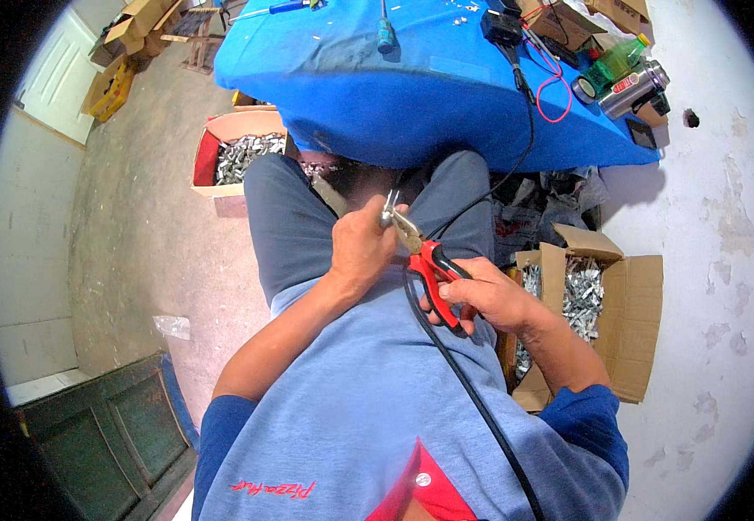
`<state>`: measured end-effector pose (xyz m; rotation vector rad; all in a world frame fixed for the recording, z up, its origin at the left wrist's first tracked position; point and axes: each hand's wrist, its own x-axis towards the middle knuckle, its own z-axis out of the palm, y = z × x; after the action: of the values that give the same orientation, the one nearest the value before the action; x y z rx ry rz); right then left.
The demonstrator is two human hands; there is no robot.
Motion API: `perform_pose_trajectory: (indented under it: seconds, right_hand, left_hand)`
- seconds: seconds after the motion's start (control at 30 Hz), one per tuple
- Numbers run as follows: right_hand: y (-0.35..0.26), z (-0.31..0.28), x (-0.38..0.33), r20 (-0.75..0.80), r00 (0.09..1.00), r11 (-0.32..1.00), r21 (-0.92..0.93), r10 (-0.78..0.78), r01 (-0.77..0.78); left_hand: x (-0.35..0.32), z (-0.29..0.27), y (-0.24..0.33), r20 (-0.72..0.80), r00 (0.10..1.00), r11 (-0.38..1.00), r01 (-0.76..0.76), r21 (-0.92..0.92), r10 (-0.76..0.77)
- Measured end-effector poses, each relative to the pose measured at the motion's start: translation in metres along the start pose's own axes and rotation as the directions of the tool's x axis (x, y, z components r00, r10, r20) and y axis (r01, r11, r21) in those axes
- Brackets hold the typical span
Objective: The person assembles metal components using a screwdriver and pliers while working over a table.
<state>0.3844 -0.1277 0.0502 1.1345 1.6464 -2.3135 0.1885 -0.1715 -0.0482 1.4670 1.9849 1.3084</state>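
The right hand (pixel 488 293), fingers clamped on the handles, holds red-and-black-handled pliers (pixel 426 257) whose nose meets a small metal part (pixel 387 214) over the lap; the left hand's (pixel 362 249) fingers are closed around that part. An open cardboard box (pixel 642 323) of metal pieces stands to the right, a red-walled carton (pixel 207 160) beside the left knee. A screwdriver (pixel 385 36) lies on the blue-covered table (pixel 459 65), a steel thermos (pixel 642 90) by its right edge.

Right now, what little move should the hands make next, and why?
Perhaps squeeze the red-and-black pliers gently with the right hand: their handles stand apart, and their jaws reach the small metal part held in the left hand.
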Motion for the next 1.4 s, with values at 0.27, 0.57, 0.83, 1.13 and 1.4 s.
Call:
perform_pose_trajectory:
  seconds: [0.27, 0.57, 0.83, 1.13, 1.4]
  right_hand:
    - [0.007, -0.005, 0.003, 0.073, 0.997, 0.996, -0.088, 0.018, -0.011]
    - [-0.005, 0.005, -0.002, -0.001, 1.000, 0.993, -0.113, -0.018, 0.018]
    - [-0.009, 0.006, -0.004, 0.001, 1.000, 0.994, -0.110, -0.006, 0.006]
    - [-0.010, -0.001, -0.004, 0.079, 0.997, 0.993, -0.114, 0.023, -0.014]
    - [0.002, -0.007, -0.004, 0.068, 0.996, 0.995, -0.079, 0.061, -0.055]
  left_hand:
    - [0.001, -0.002, 0.002, 0.002, 1.000, 1.000, -0.002, 0.031, 0.002]
    - [0.001, 0.000, 0.001, 0.007, 1.000, 0.999, 0.005, 0.038, -0.005]
    - [0.000, -0.002, 0.004, 0.021, 1.000, 0.999, 0.010, 0.044, -0.011]
    - [-0.001, 0.001, 0.001, 0.041, 0.999, 0.998, -0.015, 0.057, 0.013]
    - [-0.002, 0.000, 0.001, 0.020, 1.000, 1.000, 0.013, 0.021, -0.013]
